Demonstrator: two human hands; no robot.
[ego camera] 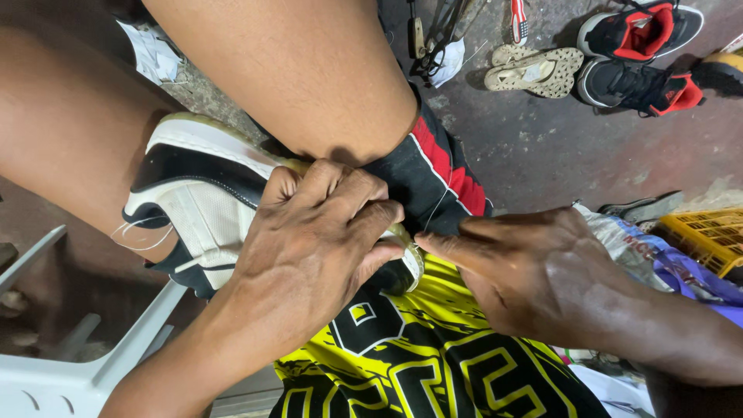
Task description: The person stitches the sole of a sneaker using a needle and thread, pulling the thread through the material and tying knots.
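Our left hand (pixel 309 248) has its grip clamped on a black-and-white sneaker (pixel 205 205), the fingers folded over the toe end and pressing it down against our lap. Our right hand (pixel 534 271) comes in from the other side with thumb and forefinger pinched together at the sneaker's sole edge (pixel 409 259), right beside the left fingertips; whatever the pinch holds is too small for us to make out, though a thin pale thread (pixel 439 205) runs up from that spot across the dark shorts (pixel 433 174).

The sneaker lies wedged between our knees, its heel toward the left of the view and loose white threads (pixel 135 232) hanging off its side. Its toe rests on the black shorts with red and white stripes, and just below them spreads our yellow-and-black patterned shirt (pixel 418 356).

Beyond the right wrist lie a crumpled plastic bag (pixel 623 244) and a yellow plastic crate (pixel 708 236). Farther off on the concrete floor (pixel 534 147) sit a pair of black-and-red sports shoes (pixel 638 58), a worn beige sandal (pixel 538 70) turned sole up, and a few tools (pixel 437 31) near a white rag (pixel 453 62). A white plastic chair (pixel 62 371) shows at the lower left, below our left forearm.
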